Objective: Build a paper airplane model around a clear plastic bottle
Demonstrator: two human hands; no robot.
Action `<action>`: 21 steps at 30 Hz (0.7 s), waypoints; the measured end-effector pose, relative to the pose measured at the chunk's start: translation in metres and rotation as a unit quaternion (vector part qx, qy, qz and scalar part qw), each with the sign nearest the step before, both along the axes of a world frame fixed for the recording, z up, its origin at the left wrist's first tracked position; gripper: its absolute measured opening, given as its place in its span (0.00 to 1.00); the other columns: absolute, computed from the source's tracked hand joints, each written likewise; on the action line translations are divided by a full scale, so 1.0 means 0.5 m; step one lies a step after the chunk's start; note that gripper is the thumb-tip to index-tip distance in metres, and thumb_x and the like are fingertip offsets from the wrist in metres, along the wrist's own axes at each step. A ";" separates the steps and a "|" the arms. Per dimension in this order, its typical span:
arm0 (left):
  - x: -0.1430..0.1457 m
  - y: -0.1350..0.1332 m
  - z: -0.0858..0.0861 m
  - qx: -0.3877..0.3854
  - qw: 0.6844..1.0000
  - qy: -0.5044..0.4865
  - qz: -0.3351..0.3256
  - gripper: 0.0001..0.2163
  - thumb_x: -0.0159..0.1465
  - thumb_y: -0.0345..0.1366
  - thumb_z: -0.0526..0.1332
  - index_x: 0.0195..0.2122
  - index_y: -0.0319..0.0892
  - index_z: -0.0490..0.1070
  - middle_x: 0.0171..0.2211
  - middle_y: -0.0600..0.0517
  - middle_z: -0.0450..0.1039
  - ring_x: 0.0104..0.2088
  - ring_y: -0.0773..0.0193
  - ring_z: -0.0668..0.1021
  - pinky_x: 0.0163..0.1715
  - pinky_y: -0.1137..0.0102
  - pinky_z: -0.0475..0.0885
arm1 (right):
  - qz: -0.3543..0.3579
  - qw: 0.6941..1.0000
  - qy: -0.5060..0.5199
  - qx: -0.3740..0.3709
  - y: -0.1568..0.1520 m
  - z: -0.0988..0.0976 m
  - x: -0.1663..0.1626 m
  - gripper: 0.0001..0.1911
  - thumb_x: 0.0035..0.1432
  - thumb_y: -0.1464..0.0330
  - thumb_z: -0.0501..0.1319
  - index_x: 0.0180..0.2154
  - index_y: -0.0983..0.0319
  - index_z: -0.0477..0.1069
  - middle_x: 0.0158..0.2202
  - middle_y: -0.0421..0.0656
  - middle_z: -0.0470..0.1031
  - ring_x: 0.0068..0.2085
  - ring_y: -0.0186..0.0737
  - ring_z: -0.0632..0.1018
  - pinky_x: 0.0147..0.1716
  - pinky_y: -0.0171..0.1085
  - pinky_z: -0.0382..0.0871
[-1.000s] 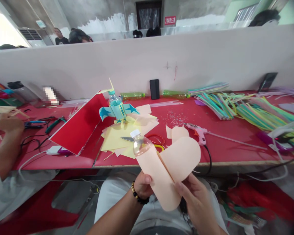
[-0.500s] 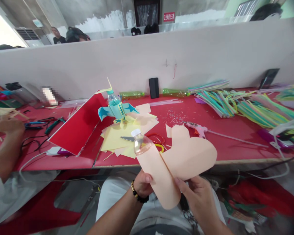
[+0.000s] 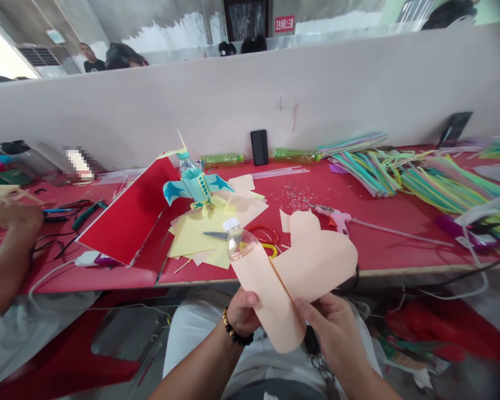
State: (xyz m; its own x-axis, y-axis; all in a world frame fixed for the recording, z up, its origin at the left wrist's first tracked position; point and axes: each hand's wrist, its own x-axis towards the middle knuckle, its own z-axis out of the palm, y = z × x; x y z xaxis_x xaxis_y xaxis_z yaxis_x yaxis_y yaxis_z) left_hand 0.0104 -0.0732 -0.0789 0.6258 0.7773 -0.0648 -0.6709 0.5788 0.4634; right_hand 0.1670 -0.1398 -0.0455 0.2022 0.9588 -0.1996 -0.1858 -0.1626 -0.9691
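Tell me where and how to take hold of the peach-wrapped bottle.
Probably best around the middle of the peach-wrapped bottle, coming from the left, as the left hand does. The wrapped body is broad, while the neck narrows toward the white cap. It's tilted, cap end away from the person, and the rounded peach paper sticks out on its right, where the right hand is.
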 end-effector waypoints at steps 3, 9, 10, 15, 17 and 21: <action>-0.001 0.000 0.002 -0.012 1.000 -0.006 -0.005 0.34 0.44 0.38 0.70 0.55 0.39 0.69 0.38 0.44 0.80 0.43 0.46 0.79 0.41 0.58 0.75 | 0.000 0.998 0.060 0.012 0.004 -0.005 -0.002 0.08 0.50 0.64 0.67 0.33 0.61 0.78 0.26 0.41 0.77 0.29 0.37 0.73 0.32 0.34 0.69; -0.006 0.001 0.006 -0.001 1.000 -0.020 -0.009 0.33 0.47 0.40 0.69 0.55 0.39 0.68 0.39 0.43 0.80 0.40 0.48 0.80 0.42 0.57 0.74 | -0.024 0.996 0.086 0.029 0.014 0.006 -0.008 0.12 0.52 0.63 0.66 0.22 0.62 0.73 0.22 0.39 0.73 0.27 0.34 0.71 0.30 0.31 0.67; -0.006 0.001 0.006 0.000 1.000 -0.023 -0.009 0.33 0.47 0.39 0.69 0.56 0.39 0.68 0.39 0.44 0.80 0.40 0.49 0.80 0.42 0.58 0.74 | -0.025 0.996 0.084 0.027 0.014 0.008 -0.008 0.12 0.52 0.63 0.66 0.22 0.62 0.73 0.22 0.39 0.73 0.28 0.34 0.71 0.30 0.31 0.67; -0.004 -0.002 0.010 0.006 1.000 -0.016 -0.010 0.36 0.47 0.39 0.69 0.58 0.38 0.65 0.38 0.44 0.80 0.42 0.47 0.80 0.45 0.57 0.73 | -0.025 0.997 0.065 0.020 0.013 0.004 -0.008 0.12 0.51 0.61 0.66 0.22 0.62 0.73 0.21 0.40 0.71 0.27 0.36 0.71 0.29 0.33 0.67; -0.003 -0.002 0.014 0.005 1.000 -0.010 -0.009 0.36 0.47 0.40 0.69 0.58 0.37 0.65 0.38 0.44 0.80 0.43 0.45 0.79 0.46 0.56 0.72 | -0.028 0.998 0.054 0.021 0.012 -0.001 -0.008 0.12 0.51 0.61 0.66 0.22 0.62 0.74 0.21 0.40 0.71 0.26 0.36 0.70 0.27 0.33 0.65; -0.003 -0.001 0.015 0.006 0.999 -0.034 -0.012 0.33 0.48 0.39 0.69 0.56 0.37 0.68 0.38 0.44 0.80 0.40 0.48 0.80 0.47 0.57 0.72 | -0.030 0.998 0.056 0.023 0.011 -0.007 -0.008 0.13 0.52 0.62 0.65 0.22 0.63 0.73 0.21 0.39 0.71 0.26 0.34 0.68 0.26 0.32 0.63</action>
State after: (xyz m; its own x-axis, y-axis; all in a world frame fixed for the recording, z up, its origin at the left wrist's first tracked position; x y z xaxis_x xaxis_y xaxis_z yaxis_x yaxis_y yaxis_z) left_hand 0.0089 -0.0735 -0.0712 0.6476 0.7619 -0.0120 -0.6867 0.5903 0.4242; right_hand 0.1632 -0.1342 -0.0488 0.2389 0.9540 -0.1809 -0.3016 -0.1041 -0.9477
